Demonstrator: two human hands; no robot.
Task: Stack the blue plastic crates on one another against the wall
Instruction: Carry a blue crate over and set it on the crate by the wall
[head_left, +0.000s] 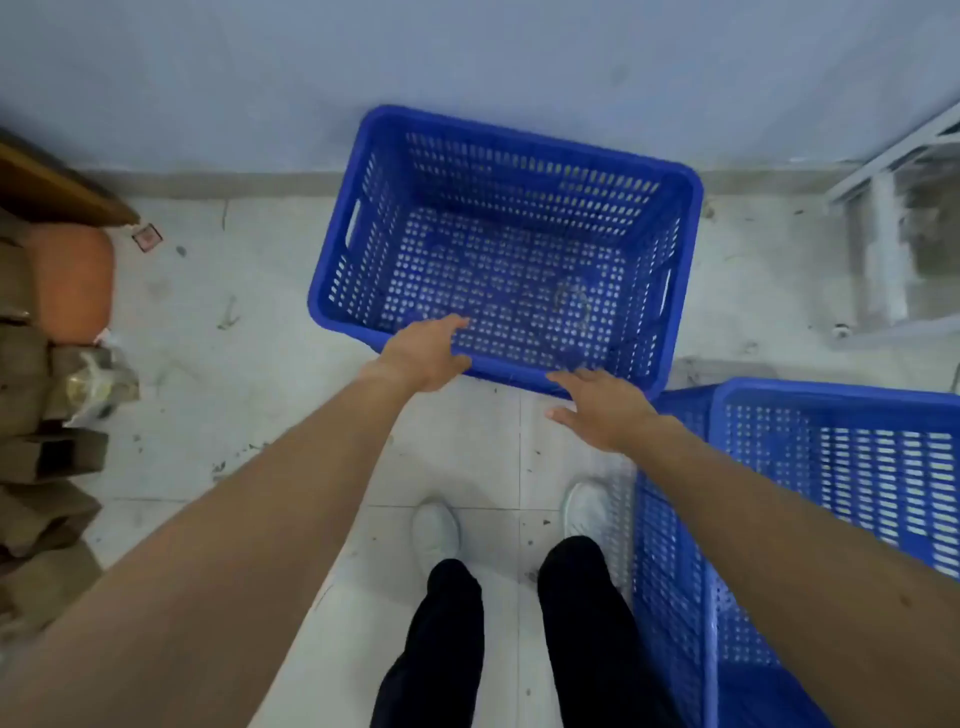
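A blue perforated plastic crate (519, 171) stands on the floor against the pale wall, slightly skewed, with nothing inside. My left hand (423, 353) rests on its near rim, fingers spread over the edge. My right hand (597, 402) hovers at the same rim further right, fingers apart, not clearly gripping. A second blue crate (810, 467) stands at my right side, partly hidden by my right forearm.
Cardboard pieces (41, 467) and an orange object (72, 280) lie along the left edge. A white metal frame (883, 249) stands at the right by the wall. My feet in white shoes (436, 530) are on the tiled floor between both crates.
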